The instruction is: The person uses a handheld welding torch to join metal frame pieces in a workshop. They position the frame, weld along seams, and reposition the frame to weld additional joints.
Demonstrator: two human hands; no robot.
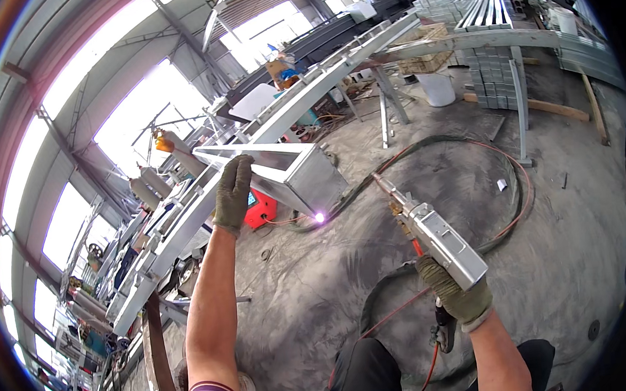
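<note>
Sparks of violet-white light [319, 216] flare at the lower corner of the galvanised steel box bracket [293, 169], which sits on the long pale steel beam [206, 209] running diagonally before you. Your left hand [233, 195], in a coarse olive glove, lies wrapped over the bracket's thin upper edge, likely to steady it against the beam. Your right hand [457, 295], gloved alike, is closed round the grip of the boxy silver welding gun [430, 235], its slim nozzle aimed at that glowing corner, hoses [502, 184] trailing across the dusty concrete floor [546, 253].
</note>
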